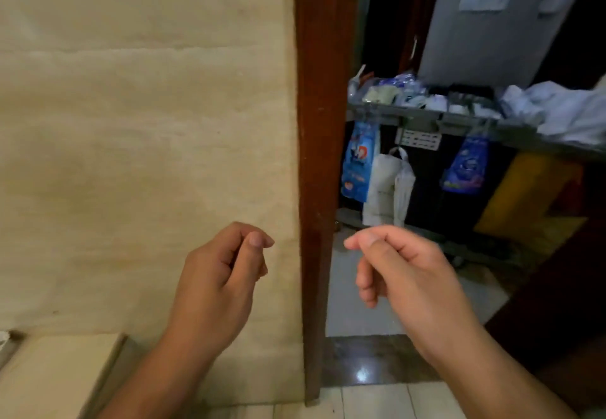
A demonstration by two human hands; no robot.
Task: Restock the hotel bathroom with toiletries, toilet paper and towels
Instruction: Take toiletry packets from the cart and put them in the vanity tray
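Note:
A housekeeping cart [439, 121] stands outside the doorway at the right, its grey top tray filled with small packets and bottles. White linen [564, 107] is heaped on the cart's right end. A white plastic bag holding stacked toilet paper rolls [385, 189] hangs from its side, between two blue packets [359, 162]. My left hand [223, 274] hovers in front of the beige wall, fingers loosely curled, holding nothing. My right hand [400, 271] hovers in the doorway below the cart, fingers loosely curled and empty too.
A dark wooden door frame [314, 156] runs vertically between the beige tiled wall [137, 123] and the opening. A beige counter corner [59, 376] sits at the lower left. A yellow bag [531, 195] hangs on the cart's right side. A dark threshold strip [370, 363] crosses the floor.

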